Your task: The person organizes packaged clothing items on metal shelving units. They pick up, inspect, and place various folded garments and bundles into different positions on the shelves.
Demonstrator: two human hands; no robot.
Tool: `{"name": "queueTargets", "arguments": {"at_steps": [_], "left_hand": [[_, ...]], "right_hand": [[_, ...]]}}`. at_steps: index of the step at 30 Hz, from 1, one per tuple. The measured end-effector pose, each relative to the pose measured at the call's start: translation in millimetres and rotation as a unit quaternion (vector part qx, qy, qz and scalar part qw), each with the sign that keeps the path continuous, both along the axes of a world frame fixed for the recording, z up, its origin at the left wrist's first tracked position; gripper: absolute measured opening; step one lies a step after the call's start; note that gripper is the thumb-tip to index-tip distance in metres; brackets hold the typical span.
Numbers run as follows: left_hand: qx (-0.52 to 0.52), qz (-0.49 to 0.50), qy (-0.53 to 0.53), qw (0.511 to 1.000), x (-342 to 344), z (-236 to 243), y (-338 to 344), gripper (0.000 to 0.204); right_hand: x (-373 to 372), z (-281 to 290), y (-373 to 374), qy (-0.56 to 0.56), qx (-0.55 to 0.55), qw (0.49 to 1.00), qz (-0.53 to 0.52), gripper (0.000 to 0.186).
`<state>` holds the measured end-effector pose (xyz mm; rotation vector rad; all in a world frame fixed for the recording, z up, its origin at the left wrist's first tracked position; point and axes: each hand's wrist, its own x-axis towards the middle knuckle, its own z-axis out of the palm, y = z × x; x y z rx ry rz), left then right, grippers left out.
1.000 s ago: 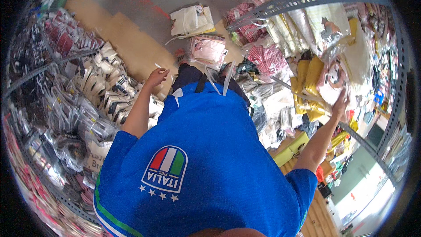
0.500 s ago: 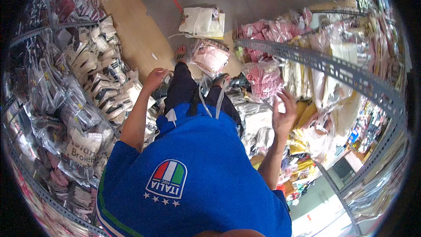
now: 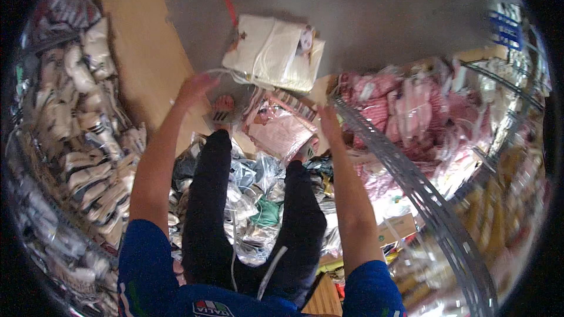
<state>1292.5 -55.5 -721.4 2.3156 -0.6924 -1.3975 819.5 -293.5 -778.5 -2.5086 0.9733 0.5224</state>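
Both arms reach forward over my bent knees. My left hand (image 3: 198,89) is beside the left end of a tied bundle of cream-coloured bags (image 3: 264,47), close to its pale string (image 3: 226,74); its fingers are smeared by motion. Toward me from that bundle sits a stack of pink garments in clear plastic (image 3: 279,126). At the right edge of this stack is my right hand (image 3: 329,122), blurred, its fingers too unclear to read. I cannot make out anything held in either hand.
Heaped cream-coloured garments in plastic (image 3: 94,141) line the left side. A grey metal rack bar (image 3: 405,182) slants along the right, before pink checked garments in plastic (image 3: 411,105). Clear-wrapped packets (image 3: 258,176) lie between my legs. A blue crate (image 3: 506,30) stands far right.
I have bent lower and forward. Both hands have moved away from my body, toward the cream bundle and the pink stack, which now appear larger.
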Motion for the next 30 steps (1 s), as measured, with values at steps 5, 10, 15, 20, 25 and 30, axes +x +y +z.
{"name": "queueTargets", "arguments": {"at_steps": [5, 10, 15, 20, 25, 30], "left_hand": [[-0.07, 0.097, -0.069, 0.99, 32.5, -198.9, -96.5, 0.075], [-0.02, 0.174, 0.031, 0.984, -30.3, -247.7, -150.8, 0.088], [-0.09, -0.021, -0.069, 0.993, -109.9, -196.4, -170.6, 0.079], [-0.163, 0.272, 0.117, 0.941, -95.6, -235.7, -147.2, 0.084], [-0.063, 0.293, 0.286, 0.91, -72.8, -222.1, -153.3, 0.09], [-0.074, 0.245, 0.267, 0.929, -52.6, -55.5, -140.3, 0.079]], "right_hand": [[70.7, -161.0, -80.5, -0.154, 0.167, 0.905, -0.359, 0.072], [127.8, -198.8, -91.7, -0.218, 0.372, 0.705, -0.563, 0.067], [59.2, -231.6, -82.5, -0.284, 0.505, 0.664, -0.472, 0.088], [107.5, -138.2, -94.1, -0.27, 0.589, 0.486, -0.587, 0.093], [140.2, -125.1, -88.4, -0.177, 0.554, 0.629, -0.516, 0.078], [151.0, -27.4, -58.3, -0.203, 0.585, 0.577, -0.532, 0.066]]}}
